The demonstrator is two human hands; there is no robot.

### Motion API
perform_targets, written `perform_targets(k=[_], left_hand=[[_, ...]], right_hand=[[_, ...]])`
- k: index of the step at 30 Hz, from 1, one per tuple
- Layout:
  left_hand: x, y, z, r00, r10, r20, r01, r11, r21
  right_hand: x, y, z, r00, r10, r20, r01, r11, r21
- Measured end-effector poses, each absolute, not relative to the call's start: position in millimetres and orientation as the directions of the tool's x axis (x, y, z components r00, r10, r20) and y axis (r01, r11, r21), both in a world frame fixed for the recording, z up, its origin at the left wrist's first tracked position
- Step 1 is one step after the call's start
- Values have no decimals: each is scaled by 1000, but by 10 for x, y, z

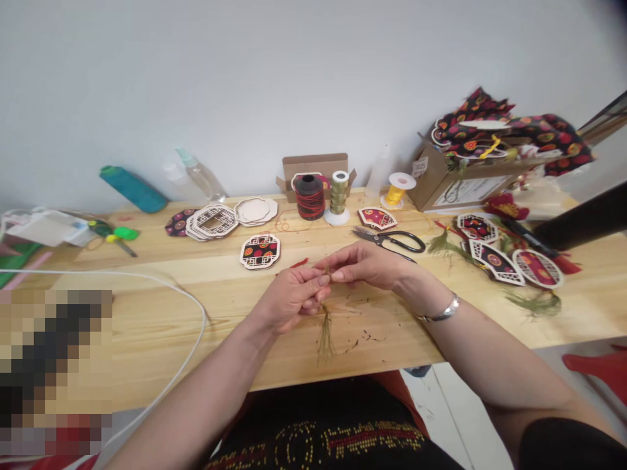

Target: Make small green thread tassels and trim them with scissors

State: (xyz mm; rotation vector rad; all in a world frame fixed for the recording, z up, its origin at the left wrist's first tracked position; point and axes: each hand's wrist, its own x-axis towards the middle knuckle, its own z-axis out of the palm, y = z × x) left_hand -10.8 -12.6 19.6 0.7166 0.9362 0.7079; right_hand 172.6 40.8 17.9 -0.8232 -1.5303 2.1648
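My left hand (pixel 300 295) is closed in a pinch on an olive-green tassel (pixel 324 339), whose loose threads hang below the fingers over the table. Thumb and forefinger of my right hand (pixel 361 266) are pinched at the tassel's top, touching the left fingertips. A bit of red thread (pixel 298 264) shows just behind the left hand. Beyond the right hand lie black-handled scissors (pixel 392 241). Further left, an octagonal ornament with patterned cloth (pixel 260 252) rests flat on the wood.
Thread spools, dark red (pixel 310 199) and gold (pixel 339 196), stand at the back beside a yellow ribbon spool (pixel 398 189). A cardboard box of patterned cloth (pixel 470 176) sits right, with finished ornaments (pixel 537 268) before it. A white cable (pixel 186 290) curves across the left.
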Motion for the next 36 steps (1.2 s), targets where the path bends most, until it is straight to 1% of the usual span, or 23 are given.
perform_targets(k=[5,11,15,20,23,27,34,36], left_hand=[[-118,-129,209,425,785,-450,-234,576,783],[-121,-124,222,467,767,-441,-250,592,766],[-114,-125,222,486,754,-442,-250,605,756],[-109,-133,218,497,749,-438,-249,607,755],[-111,-129,217,494,749,-442,-253,610,751],[-112,-122,214,435,778,-453,-272,594,758],[-98,-119,190,387,794,-469,-263,582,769],[-89,-116,188,364,801,-474,-259,577,775]], right_hand=[[1726,412,153,-780,587,-218,0,-349,-937],[1709,408,125,-788,602,-133,-124,-366,-922],[1713,412,91,-796,584,-162,-89,-377,-922],[1684,395,97,-763,625,-166,-98,-366,-925],[1648,366,145,-719,678,-156,-98,-321,-942],[1613,338,198,-655,745,-122,-62,-214,-975],[1573,323,199,-570,819,-69,64,-39,-997],[1570,333,214,-548,835,-49,147,38,-988]])
